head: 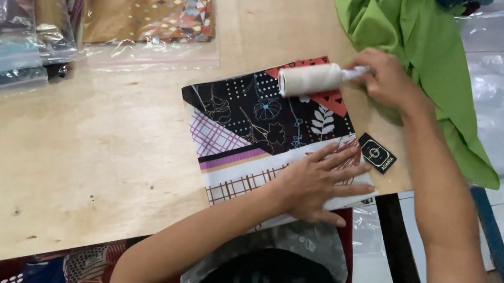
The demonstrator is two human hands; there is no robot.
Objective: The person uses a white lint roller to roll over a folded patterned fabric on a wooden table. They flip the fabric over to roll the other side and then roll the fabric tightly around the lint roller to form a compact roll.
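The left hand [318, 184] lies flat, fingers spread, on a folded patterned cloth [260, 126] on the plywood table [66, 155]. The right hand [388, 80] grips a lint roller [310, 79], its white cylinder touching the cloth's far edge. Beyond lie crumpled green fabric [417, 40] and glossy plastic bags [147, 2] holding folded prints.

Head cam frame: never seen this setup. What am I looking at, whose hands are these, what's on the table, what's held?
There is no machine here. One camera worn on a person's head looks down at their own two bare hands over a wooden table.

The left hand lies flat on a folded patterned cloth, pressing it to the table. The right hand grips the handle of a white lint roller, whose roll rests on the cloth's far edge.

Beside the cloth lies a small black tag. A green cloth is heaped behind the right hand. More folded cloths in clear plastic bags lie at the table's far left.
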